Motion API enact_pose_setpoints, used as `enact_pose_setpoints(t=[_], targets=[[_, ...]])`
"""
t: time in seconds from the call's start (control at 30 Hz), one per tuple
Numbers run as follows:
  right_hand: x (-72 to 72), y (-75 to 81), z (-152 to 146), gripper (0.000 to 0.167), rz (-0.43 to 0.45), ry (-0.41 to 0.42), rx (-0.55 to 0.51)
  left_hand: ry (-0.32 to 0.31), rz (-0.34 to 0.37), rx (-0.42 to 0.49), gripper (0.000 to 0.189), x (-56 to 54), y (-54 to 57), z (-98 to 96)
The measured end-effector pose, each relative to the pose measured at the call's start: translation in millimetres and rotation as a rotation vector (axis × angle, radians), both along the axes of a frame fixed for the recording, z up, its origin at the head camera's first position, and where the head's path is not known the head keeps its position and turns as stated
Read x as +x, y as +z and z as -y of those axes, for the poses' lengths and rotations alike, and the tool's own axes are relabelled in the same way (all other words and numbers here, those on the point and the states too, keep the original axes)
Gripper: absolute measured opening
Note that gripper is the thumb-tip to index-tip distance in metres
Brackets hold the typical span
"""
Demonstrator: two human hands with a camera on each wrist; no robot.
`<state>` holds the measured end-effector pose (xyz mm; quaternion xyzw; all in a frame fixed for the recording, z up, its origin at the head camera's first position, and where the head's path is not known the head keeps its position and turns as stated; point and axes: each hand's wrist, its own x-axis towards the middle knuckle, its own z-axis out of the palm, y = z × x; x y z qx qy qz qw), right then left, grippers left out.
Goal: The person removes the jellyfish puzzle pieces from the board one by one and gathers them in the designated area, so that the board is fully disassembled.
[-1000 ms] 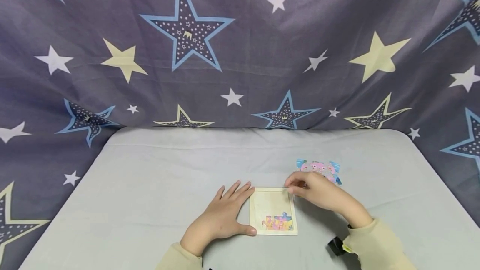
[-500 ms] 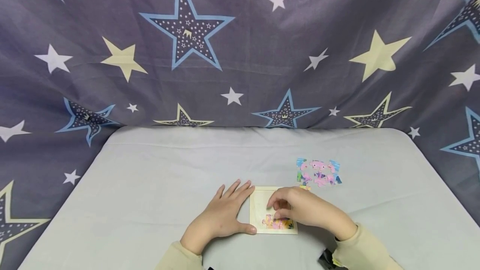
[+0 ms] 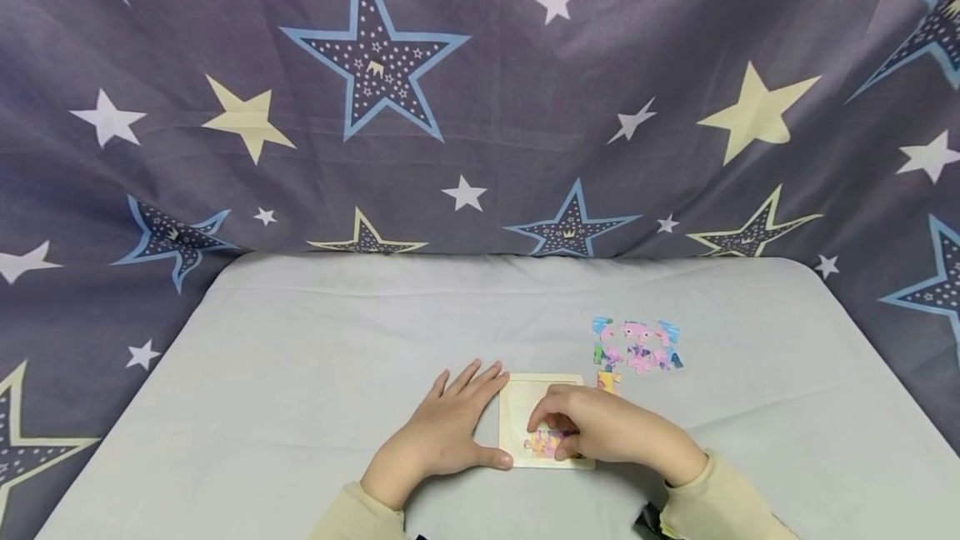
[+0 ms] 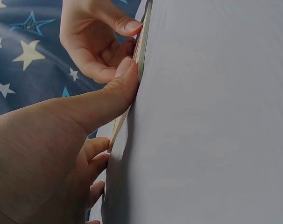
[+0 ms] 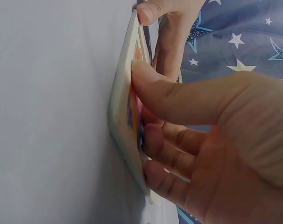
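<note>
A square pale wooden puzzle tray (image 3: 517, 407) lies flat on the bed-like grey surface. Several joined puzzle pieces (image 3: 543, 443), pink, yellow and blue, sit in its near right part. My left hand (image 3: 442, 432) rests spread along the tray's left side, its thumb on the near left corner and a fingertip at the far left one. Over the joined pieces, my right hand (image 3: 607, 423) bends its fingers, with the thumb (image 5: 153, 79) and fingertips on either side of them, gripping them in place. This hand hides the right part of the pieces and the tray's right edge.
Beyond the tray to the right lie several loose puzzle pieces (image 3: 637, 347) with pink and blue print. One yellow piece (image 3: 607, 380) is close to the tray's far right corner. A star-patterned cloth (image 3: 480, 107) hangs behind. A black object (image 3: 649, 522) shows by the right sleeve.
My right hand has moved from the tray's far right corner toward me and left, onto the joined pieces. The loose pieces it covered now show. My left hand has stayed put.
</note>
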<state>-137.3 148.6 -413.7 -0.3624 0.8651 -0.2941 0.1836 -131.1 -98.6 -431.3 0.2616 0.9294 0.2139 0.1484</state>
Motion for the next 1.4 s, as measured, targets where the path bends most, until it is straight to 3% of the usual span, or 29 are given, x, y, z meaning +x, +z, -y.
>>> enact_pose_setpoints(t=[0.5, 0.9, 1.4], targets=[[0.6, -2.7, 1.4, 0.031, 0.004, 0.002, -0.024, 0.007, 0.007, 0.004, 0.104, 2.1, 0.8, 0.4], [1.4, -2.5, 1.8, 0.035, 0.056, -0.013, -0.06, 0.005, 0.008, 0.007, 0.105, 1.5, 1.8, 0.3], [3.5, 1.9, -0.8, 0.029, 0.025, 0.048, -0.049, 0.005, -0.002, 0.001, 0.104, 1.3, 0.4, -0.6]])
